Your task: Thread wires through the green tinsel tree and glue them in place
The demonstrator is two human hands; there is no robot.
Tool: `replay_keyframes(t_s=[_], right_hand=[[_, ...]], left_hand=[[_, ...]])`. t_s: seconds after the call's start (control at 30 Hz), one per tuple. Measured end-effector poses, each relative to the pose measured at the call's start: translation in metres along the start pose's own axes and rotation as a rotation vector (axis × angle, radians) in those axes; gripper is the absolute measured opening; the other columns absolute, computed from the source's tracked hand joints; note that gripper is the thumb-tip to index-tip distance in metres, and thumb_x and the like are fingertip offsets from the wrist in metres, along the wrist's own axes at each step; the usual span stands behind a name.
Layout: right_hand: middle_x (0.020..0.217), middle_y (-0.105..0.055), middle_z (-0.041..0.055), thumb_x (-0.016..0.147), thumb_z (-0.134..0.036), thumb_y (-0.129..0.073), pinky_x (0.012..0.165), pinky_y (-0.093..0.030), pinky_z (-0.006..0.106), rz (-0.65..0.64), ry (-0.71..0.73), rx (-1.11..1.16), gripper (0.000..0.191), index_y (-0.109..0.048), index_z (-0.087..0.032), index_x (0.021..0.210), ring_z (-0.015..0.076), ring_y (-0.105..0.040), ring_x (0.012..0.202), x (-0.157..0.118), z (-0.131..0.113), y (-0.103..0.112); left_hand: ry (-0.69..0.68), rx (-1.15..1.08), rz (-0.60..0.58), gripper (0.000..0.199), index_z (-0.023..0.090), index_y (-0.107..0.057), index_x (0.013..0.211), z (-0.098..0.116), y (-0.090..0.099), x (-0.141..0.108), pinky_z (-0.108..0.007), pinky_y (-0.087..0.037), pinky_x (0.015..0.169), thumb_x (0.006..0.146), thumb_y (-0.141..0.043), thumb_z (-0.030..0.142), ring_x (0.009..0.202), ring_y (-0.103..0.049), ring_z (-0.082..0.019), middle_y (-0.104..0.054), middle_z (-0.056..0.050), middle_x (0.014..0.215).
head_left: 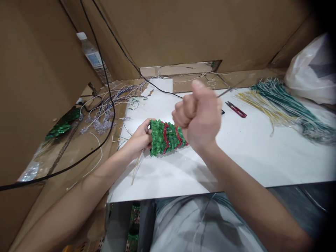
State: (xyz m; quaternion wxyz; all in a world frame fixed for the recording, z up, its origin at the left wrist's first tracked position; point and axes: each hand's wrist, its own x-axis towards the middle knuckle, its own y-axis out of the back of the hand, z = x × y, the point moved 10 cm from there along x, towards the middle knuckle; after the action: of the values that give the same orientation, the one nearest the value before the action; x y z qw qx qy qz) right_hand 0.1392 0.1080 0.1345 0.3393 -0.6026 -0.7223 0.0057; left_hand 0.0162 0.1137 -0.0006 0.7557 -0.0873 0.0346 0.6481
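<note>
My left hand is closed on the wide end of a small green tinsel Christmas tree with red tinsel bands. The tree lies on its side on the white board, its narrow end partly hidden by my right wrist. Above it my right hand is raised in a closed fist, somewhat blurred. A thin dark line runs out past the fist to the right; whether the hand holds it I cannot tell. Yellow and white wires trail below the tree. Red-handled thread snips rest on the board to the right.
Bundles of yellow wires and green wires lie at the right beside a white plastic bag. A black cable hangs across the left. Behind it are clear-tipped light wires, a water bottle and green tinsel.
</note>
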Motion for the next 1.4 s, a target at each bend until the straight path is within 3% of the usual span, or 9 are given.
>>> replay_keyframes(t_s=[0.13,0.3,0.53,0.7,0.87,0.97,1.13,1.33,1.4], right_hand=[[0.044,-0.005,-0.0064,0.088,-0.060,-0.039,0.036,-0.012,0.027,0.042,-0.012,-0.039,0.064,-0.007,-0.022,0.047,0.0065,-0.007,0.037,0.003,-0.016,0.007],[0.044,-0.008,-0.0062,0.084,-0.065,-0.043,0.034,-0.015,0.026,0.004,-0.047,-0.106,0.065,-0.012,-0.022,0.046,0.0069,-0.011,0.036,0.006,0.002,0.014],[0.059,-0.047,0.0019,0.082,-0.075,-0.025,0.050,-0.040,0.023,-0.131,-0.077,-0.372,0.068,-0.049,-0.020,0.051,0.0111,-0.050,0.057,0.009,0.013,0.023],[0.042,-0.038,-0.0024,0.086,-0.070,-0.023,0.038,-0.028,0.023,-0.123,-0.178,-0.580,0.071,-0.072,-0.020,0.073,0.0088,-0.038,0.038,0.005,0.014,0.047],[0.043,-0.046,-0.0015,0.082,-0.064,-0.048,0.034,-0.028,0.022,-0.209,-0.404,-0.581,0.057,-0.070,-0.014,0.067,0.0076,-0.039,0.036,-0.002,0.037,0.063],[0.042,-0.043,-0.0052,0.080,-0.056,-0.058,0.034,-0.027,0.022,-0.257,-0.429,-0.600,0.043,-0.068,-0.015,0.073,0.0067,-0.034,0.035,-0.006,0.044,0.061],[0.053,-0.054,-0.0032,0.087,-0.046,-0.053,0.037,-0.030,0.022,-0.212,-0.239,-0.627,0.030,-0.060,-0.018,0.080,0.0064,-0.038,0.038,-0.013,0.034,0.058],[0.059,-0.056,-0.0006,0.090,-0.025,-0.050,0.042,-0.036,0.026,0.001,0.395,-0.650,0.017,-0.060,-0.022,0.076,0.0115,-0.051,0.046,-0.035,-0.033,0.059],[0.060,-0.056,-0.0008,0.088,-0.021,-0.050,0.042,-0.036,0.026,-0.115,0.406,-0.734,0.015,-0.060,-0.022,0.077,0.0111,-0.049,0.046,-0.038,-0.029,0.046]], left_hand=[[0.012,-0.008,-0.001,0.036,0.022,-0.051,0.087,0.000,0.000,-0.001,-0.014,-0.019,0.031,0.059,-0.063,0.003,0.033,-0.031,-0.002,-0.046,0.009,0.054],[0.018,-0.006,-0.016,0.030,0.022,-0.051,0.086,-0.001,-0.002,-0.001,-0.013,-0.018,0.030,0.064,-0.063,0.006,0.032,-0.029,-0.002,-0.043,0.010,0.051],[0.026,-0.016,0.012,0.036,0.022,-0.051,0.090,0.001,0.000,-0.003,-0.014,-0.021,0.029,0.061,-0.061,0.003,0.031,-0.034,-0.002,-0.048,0.009,0.054],[0.065,-0.023,0.016,0.035,0.023,-0.049,0.089,0.000,-0.001,-0.005,-0.013,-0.019,0.029,0.061,-0.060,0.004,0.028,-0.034,-0.003,-0.047,0.011,0.049],[0.090,-0.059,0.023,0.041,0.023,-0.047,0.090,-0.006,0.002,-0.002,-0.013,-0.017,0.027,0.056,-0.060,0.002,0.026,-0.036,-0.004,-0.051,0.011,0.048],[0.078,-0.075,0.014,0.041,0.022,-0.047,0.090,-0.007,0.002,0.000,-0.013,-0.018,0.027,0.057,-0.062,0.003,0.024,-0.035,-0.004,-0.051,0.012,0.045],[0.055,-0.071,0.043,0.038,0.022,-0.048,0.088,-0.004,0.001,-0.002,-0.013,-0.018,0.028,0.058,-0.059,0.001,0.026,-0.034,-0.003,-0.051,0.012,0.046],[0.066,-0.070,0.095,0.036,0.021,-0.051,0.087,-0.005,0.004,-0.002,-0.014,-0.018,0.027,0.059,-0.058,0.000,0.027,-0.032,-0.002,-0.048,0.010,0.048],[0.063,-0.076,0.088,0.034,0.021,-0.051,0.086,-0.005,0.003,-0.002,-0.014,-0.017,0.027,0.060,-0.061,0.002,0.027,-0.030,-0.002,-0.046,0.010,0.047]])
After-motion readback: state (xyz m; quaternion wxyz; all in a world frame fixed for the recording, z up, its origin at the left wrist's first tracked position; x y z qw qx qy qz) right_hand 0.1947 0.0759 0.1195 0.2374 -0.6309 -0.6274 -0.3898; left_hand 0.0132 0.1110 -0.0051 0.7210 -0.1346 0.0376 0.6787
